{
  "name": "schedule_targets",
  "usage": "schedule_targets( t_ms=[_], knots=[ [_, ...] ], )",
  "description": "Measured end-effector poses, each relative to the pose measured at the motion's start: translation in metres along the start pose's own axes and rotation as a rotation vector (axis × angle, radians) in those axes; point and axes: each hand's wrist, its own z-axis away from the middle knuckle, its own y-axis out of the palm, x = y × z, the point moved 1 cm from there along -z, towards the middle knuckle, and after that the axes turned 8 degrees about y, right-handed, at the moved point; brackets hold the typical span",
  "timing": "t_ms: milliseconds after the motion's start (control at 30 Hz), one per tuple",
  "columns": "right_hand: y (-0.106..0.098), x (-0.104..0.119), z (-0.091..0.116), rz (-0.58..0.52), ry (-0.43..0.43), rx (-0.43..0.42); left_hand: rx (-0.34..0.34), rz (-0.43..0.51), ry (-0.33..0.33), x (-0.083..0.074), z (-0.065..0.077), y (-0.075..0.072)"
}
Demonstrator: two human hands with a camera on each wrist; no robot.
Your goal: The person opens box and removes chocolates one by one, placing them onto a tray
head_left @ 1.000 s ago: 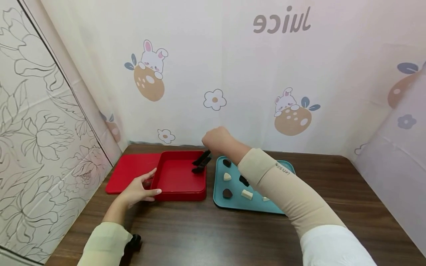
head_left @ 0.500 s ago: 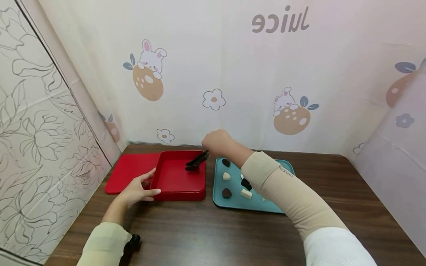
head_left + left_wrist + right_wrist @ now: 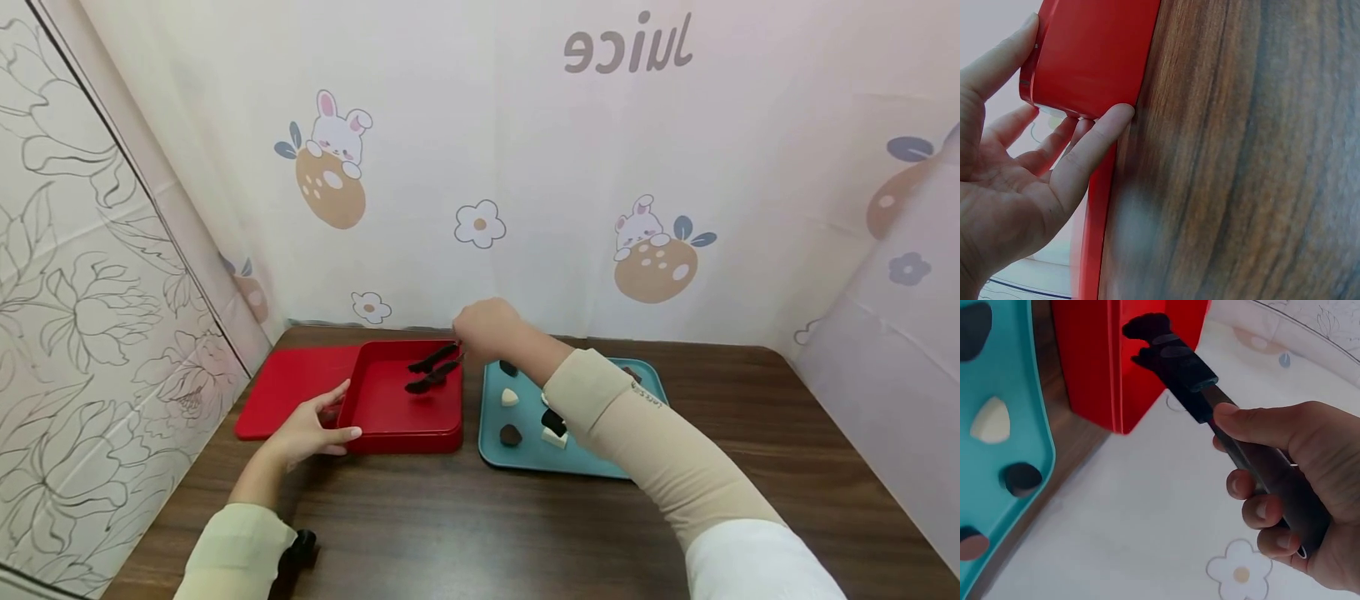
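My right hand (image 3: 491,329) grips a pair of black tongs (image 3: 1188,369), which slant down over the right side of a shallow red box (image 3: 408,443). The tong tips stand apart, and nothing shows between them. My left hand (image 3: 307,429) rests against the box's left side near its front corner, fingers spread; in the left wrist view the fingertips touch its wall. To the right lies a turquoise tray (image 3: 525,460) with several small dark and white pieces that look like chocolates, among them a dark one (image 3: 511,435) and a white one (image 3: 509,397). My right forearm hides part of the tray.
A flat red panel (image 3: 300,383) lies left of the box, partly behind my left hand. All of it stands on a dark wooden table (image 3: 465,517). A patterned curtain (image 3: 412,167) hangs close behind the table's back edge.
The tongs have moved further left over the box; their arms drew together, then spread apart again. My right hand has lowered slightly. My left hand stays on the box.
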Motion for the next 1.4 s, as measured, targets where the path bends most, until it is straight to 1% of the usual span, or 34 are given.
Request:
schedule_targets(
  t_ms=[167,333,433,600,733,833,1133,1400],
  knots=[
    [-0.001,-0.011,-0.001,-0.002,0.043,0.016,0.002,-0.006,0.004,0.0,0.001,-0.001],
    [0.005,-0.021,-0.005,-0.047,0.068,0.036,0.002,-0.005,0.004,0.001,0.001,-0.001],
    [0.01,-0.028,-0.007,-0.099,0.088,0.074,0.008,-0.005,0.011,0.001,0.001,-0.001],
    [0.016,-0.039,-0.01,-0.209,0.131,0.163,0.012,0.002,0.018,0.001,0.0,0.0],
    [0.017,-0.044,-0.012,-0.244,0.131,0.197,0.01,0.01,0.02,0.0,0.0,0.0],
    [0.017,-0.044,-0.013,-0.248,0.122,0.196,0.008,0.011,0.02,0.0,0.001,-0.001],
    [0.021,-0.041,-0.014,-0.236,0.115,0.15,0.01,0.013,0.024,0.001,0.001,-0.002],
    [0.025,-0.044,-0.012,-0.269,0.121,0.153,0.01,0.02,0.018,0.001,0.001,-0.002]
  ],
)
